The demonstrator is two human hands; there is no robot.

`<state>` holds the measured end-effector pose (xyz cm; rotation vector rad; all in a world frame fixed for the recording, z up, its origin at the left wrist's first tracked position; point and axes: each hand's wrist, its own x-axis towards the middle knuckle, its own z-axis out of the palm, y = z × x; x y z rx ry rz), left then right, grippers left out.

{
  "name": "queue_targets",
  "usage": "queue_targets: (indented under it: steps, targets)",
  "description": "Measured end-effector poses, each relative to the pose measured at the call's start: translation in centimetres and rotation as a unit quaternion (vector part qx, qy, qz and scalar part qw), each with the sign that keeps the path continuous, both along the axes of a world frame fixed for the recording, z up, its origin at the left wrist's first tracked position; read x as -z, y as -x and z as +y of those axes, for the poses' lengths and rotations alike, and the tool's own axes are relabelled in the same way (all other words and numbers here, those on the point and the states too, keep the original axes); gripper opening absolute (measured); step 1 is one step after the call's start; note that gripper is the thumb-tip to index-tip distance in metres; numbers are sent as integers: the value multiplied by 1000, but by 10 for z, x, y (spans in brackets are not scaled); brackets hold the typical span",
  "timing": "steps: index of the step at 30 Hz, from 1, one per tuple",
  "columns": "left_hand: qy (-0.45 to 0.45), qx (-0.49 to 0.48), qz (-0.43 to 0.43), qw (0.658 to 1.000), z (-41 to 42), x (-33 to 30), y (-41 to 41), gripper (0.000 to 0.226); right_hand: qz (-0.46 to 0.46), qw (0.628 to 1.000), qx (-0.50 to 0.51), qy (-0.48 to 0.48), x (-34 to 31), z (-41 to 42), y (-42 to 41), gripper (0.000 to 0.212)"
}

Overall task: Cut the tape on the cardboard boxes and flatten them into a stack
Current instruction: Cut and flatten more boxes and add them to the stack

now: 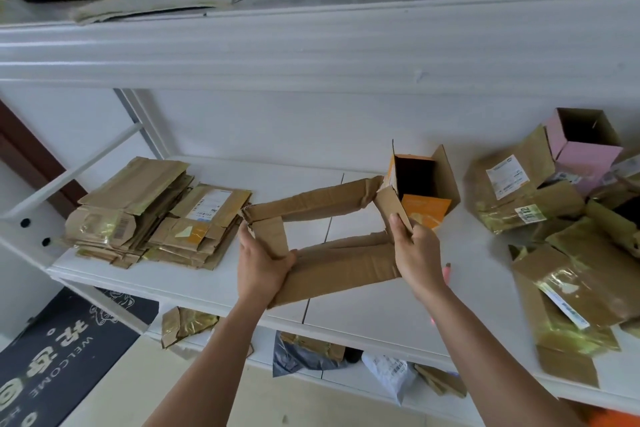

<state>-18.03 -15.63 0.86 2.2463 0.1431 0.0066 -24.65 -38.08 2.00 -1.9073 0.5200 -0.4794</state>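
Head view: white shelf [363,308], smooth, under a higher white ledge; dark welcome mat [65,350] on pale floor. Held above it, open-ended brown corrugated box [322,229], creased, gripped by left hand [263,267] and right hand [415,253]. At left, flattened cardboard stack [152,215], glossy-taped.

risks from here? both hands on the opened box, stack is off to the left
1. The opened box, pinched by the left hand and right hand, could swing into the upright orange box right behind it.
2. Its torn corners may rip when folded.
3. The flattened stack looks uneven; another sheet might slide off.
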Motion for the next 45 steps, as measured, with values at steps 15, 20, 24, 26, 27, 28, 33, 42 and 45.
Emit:
queue_targets:
  steps: [15, 20, 24, 26, 27, 28, 33, 42, 45]
  targets:
    - [610, -65, 259, 746, 86, 61, 4, 82, 154, 901, -344, 216, 82, -33, 25, 47]
    - [526, -99, 315, 784, 105, 67, 1, 41, 296, 854, -368, 219, 104, -28, 30, 73]
    - [218, -61, 297, 928, 93, 90, -5, 32, 364, 820, -357, 261, 105, -15, 26, 66]
    - [98, -66, 258, 959, 86, 100, -8, 30, 380, 829, -331, 244, 101, -9, 14, 52]
    - [45, -63, 239, 968, 81, 101, -9, 26, 371, 843, -310, 235, 101, -6, 8, 39]
    - [-2, -57, 226, 973, 77, 103, -11, 23, 350, 864, -279, 231, 103, -2, 1, 29]
    - [-169, -17, 210, 963, 61, 112, -7, 26, 335, 899, -175, 222, 141, 19, -10, 70]
    - [-273, 221, 132, 927, 46, 143, -10, 69, 406, 834, -175, 331, 162, 34, -9, 106]
    - [-314, 215, 89, 921, 48, 156, -6, 95, 403, 838, -173, 326, 162, 32, -12, 122]
